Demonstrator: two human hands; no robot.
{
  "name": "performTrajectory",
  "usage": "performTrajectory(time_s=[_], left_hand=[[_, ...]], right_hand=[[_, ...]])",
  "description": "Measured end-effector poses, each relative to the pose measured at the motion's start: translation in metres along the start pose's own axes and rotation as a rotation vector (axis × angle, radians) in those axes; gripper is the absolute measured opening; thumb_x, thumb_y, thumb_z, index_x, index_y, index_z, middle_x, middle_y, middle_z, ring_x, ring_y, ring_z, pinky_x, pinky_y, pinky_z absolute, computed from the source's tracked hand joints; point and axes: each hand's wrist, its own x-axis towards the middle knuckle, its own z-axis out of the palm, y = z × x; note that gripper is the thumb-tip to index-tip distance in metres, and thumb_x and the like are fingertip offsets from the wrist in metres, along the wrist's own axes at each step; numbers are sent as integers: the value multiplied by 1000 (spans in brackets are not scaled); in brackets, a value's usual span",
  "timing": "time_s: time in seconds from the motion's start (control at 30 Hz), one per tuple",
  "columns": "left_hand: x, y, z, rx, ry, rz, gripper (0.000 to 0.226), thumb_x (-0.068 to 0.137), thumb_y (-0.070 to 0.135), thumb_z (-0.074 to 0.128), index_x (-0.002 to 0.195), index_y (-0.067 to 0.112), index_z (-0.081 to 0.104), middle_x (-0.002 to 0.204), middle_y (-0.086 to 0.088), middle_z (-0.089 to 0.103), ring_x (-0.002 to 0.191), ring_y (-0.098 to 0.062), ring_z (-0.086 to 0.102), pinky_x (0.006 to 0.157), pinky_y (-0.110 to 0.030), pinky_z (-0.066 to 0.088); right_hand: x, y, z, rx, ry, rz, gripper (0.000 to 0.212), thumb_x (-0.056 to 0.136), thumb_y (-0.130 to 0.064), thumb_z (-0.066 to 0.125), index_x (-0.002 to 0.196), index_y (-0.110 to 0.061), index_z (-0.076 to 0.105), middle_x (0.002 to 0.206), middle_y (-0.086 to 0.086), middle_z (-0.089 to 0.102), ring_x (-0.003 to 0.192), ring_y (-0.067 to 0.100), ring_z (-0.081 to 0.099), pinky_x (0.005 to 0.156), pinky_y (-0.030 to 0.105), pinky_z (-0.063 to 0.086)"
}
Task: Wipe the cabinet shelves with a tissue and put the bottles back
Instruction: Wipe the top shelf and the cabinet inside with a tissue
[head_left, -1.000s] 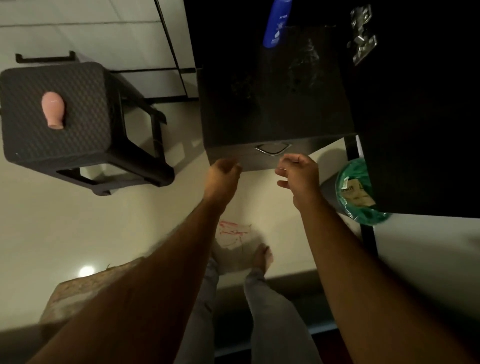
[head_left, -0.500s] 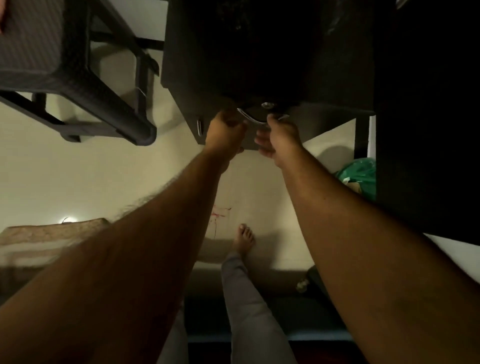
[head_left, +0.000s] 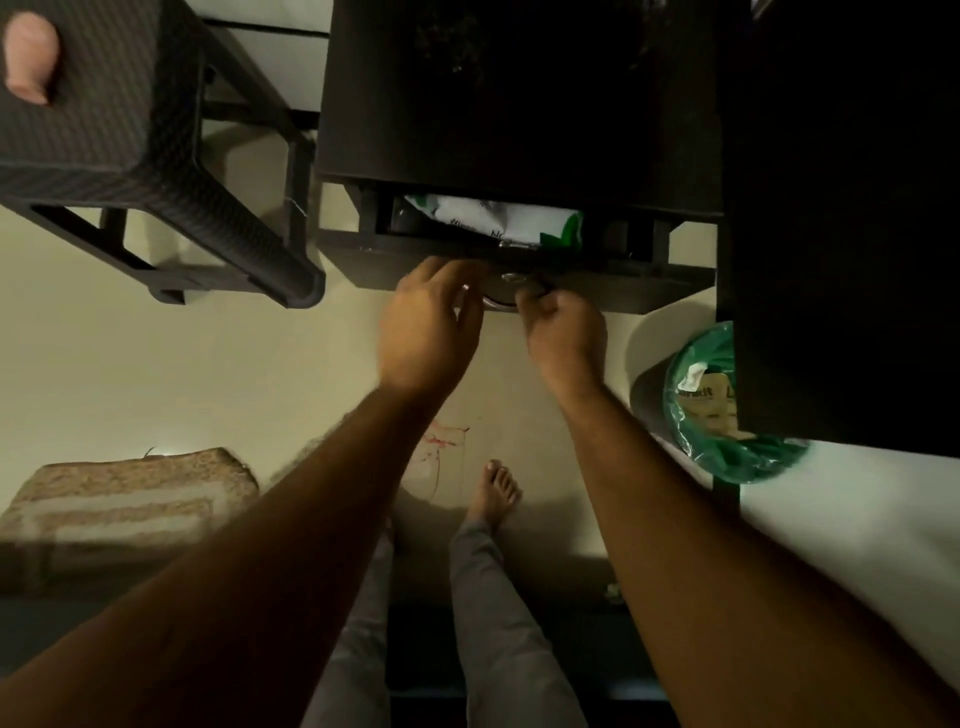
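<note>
Single head-worn wide-angle view; no second view, so no shared region to log. Camera looked steeply down and forward from above the person's own arms, which entered from the bottom edge. The cabinet (head_left: 519, 104) filled the upper centre, near the lens; the floor (head_left: 156, 364) lay well below. Strong wide-angle bending showed at the edges, where the stool (head_left: 104, 130) leaned.

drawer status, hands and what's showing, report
Both hands at the drawer handle, right hand curled on it, left hand grip unclear. Drawer partly open, white-green wipes pack showing. Nothing blocking.
</note>
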Motion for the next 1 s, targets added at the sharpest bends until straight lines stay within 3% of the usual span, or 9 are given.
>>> performTrajectory(time_s=[0.1, 0.2, 0.27, 0.33, 0.47, 0.6, 0.7, 0.9, 1.0], left_hand=[[-2, -2, -15, 156, 31, 159, 28, 92, 17, 59, 120, 15, 65, 117, -7, 64, 107, -25, 57, 86, -36, 45], [2, -5, -21, 301, -79, 150, 34, 94, 22, 58, 127, 19, 61, 124, -6, 63, 118, -28, 53, 98, -44, 39], [7, -5, -22, 341, -133, 150, 32, 94, 25, 56, 125, 21, 63, 119, -5, 66, 111, -28, 57, 98, -44, 39], [12, -3, -24, 313, -134, 139, 24, 93, 23, 54, 111, 19, 70, 103, -6, 70, 94, -29, 62, 83, -39, 46], [11, -1, -28, 287, -251, 28, 25, 96, 24, 48, 94, 21, 73, 82, -5, 69, 71, -26, 62, 63, -33, 50], [1, -5, -35, 172, -485, -76, 21, 96, 30, 55, 104, 25, 74, 90, -1, 70, 76, -17, 58, 69, -29, 45], [-6, -10, -40, 90, -596, -102, 20, 95, 28, 59, 108, 22, 73, 96, 0, 69, 83, -12, 56, 74, -26, 40], [-12, -17, -41, 30, -715, -118, 22, 92, 28, 63, 112, 22, 72, 102, 0, 70, 90, -14, 61, 78, -26, 44], [-8, -24, -39, -37, -650, -204, 26, 90, 27, 66, 115, 20, 69, 106, 1, 69, 94, -14, 63, 79, -24, 45]], right_hand=[[-30, -10, -24, -36, 229, -334, 19, 96, -31, 58, 85, -16, 62, 81, -1, 63, 66, 4, 52, 54, 13, 33], [-32, -22, -38, -125, 388, -551, 16, 94, -26, 57, 93, -12, 67, 95, 5, 65, 88, 18, 56, 66, 16, 33], [-22, -23, -42, -293, 297, -490, 21, 95, -30, 53, 100, -15, 67, 100, 4, 68, 98, 24, 56, 77, 29, 32], [-16, -21, -45, -473, 180, -410, 25, 97, -37, 49, 101, -19, 67, 96, 2, 69, 92, 23, 57, 80, 34, 26], [-13, -19, -47, -505, 91, -317, 25, 95, -37, 52, 79, -20, 63, 79, 1, 66, 76, 23, 56, 76, 34, 30], [-15, -11, -46, -425, -126, -228, 20, 88, -33, 62, 77, -17, 66, 80, 2, 69, 78, 24, 65, 66, 31, 52], [-24, -5, -45, -423, -203, -214, 15, 86, -32, 67, 89, -19, 73, 88, 2, 72, 82, 22, 66, 73, 34, 56], [-32, -7, -35, -373, -164, -224, 7, 86, -25, 68, 91, -22, 73, 95, 2, 72, 87, 23, 66, 74, 34, 57], [-23, -24, -26, -269, -95, -257, 5, 86, -19, 68, 88, -21, 72, 91, -1, 72, 83, 19, 67, 72, 33, 57]])
